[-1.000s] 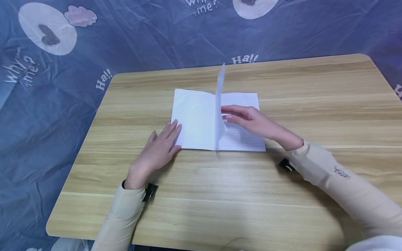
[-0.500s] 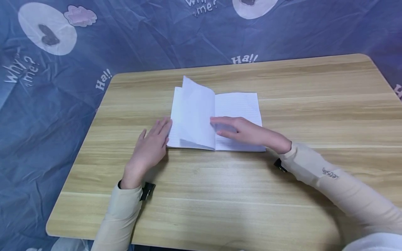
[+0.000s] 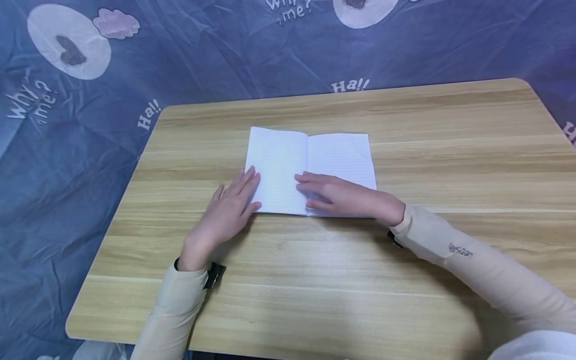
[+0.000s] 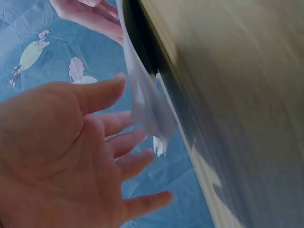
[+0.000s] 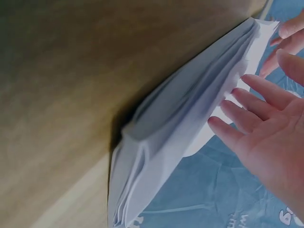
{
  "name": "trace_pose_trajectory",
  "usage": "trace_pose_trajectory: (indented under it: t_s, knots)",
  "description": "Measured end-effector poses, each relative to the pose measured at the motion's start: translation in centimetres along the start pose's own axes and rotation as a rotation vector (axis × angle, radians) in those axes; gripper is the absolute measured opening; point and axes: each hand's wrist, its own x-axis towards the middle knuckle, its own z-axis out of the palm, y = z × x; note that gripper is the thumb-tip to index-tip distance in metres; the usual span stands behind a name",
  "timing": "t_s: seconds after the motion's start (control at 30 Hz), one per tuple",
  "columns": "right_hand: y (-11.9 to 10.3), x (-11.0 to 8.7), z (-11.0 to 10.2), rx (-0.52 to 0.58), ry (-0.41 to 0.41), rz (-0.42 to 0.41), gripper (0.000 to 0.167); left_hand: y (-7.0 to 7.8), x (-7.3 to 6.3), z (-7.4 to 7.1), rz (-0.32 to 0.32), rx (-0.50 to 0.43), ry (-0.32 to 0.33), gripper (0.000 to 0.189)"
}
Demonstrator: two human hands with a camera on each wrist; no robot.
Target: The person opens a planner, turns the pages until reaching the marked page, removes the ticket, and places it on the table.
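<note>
Toward the back of the wood-grain table (image 3: 450,165), a lined notebook (image 3: 279,150) lies spread out. Left hand (image 3: 227,212) at its edge, right hand (image 3: 342,195) across its middle, neither gripping anything. Page-smoothing, I'd guess; next probably calls for lifting one leaf.

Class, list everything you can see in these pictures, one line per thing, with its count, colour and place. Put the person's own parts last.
Ruled notebook: 1, white, lying open on the table
Wood-grain table: 1, light brown, under the notebook
Printed cloth: 1, blue with white lettering, beyond the table's far and side edges
Printed cloud: 1, pink, upper left of the cloth
Wrist devices: 2, black, one at each wrist
Sleeves: 2, beige, on both forearms
Left hand: 1, at the left page's outer edge
Right hand: 1, over the notebook, fingers reaching across the fold
</note>
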Motion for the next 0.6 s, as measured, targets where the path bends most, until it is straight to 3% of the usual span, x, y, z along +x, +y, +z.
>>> trace_pose_trajectory:
  t_s: [0.23, 0.6]
  knots:
    - [-0.1, 0.1, 0.2, -0.076, 0.018, -0.047, 0.05, 0.1, -0.1, 0.5, -0.003, 0.012, -0.059, 0.065]
    - [1.4, 0.6, -0.9, -0.098, 0.035, -0.002, 0.05, 0.0, -0.1, 0.6, -0.011, 0.01, -0.096, 0.065]
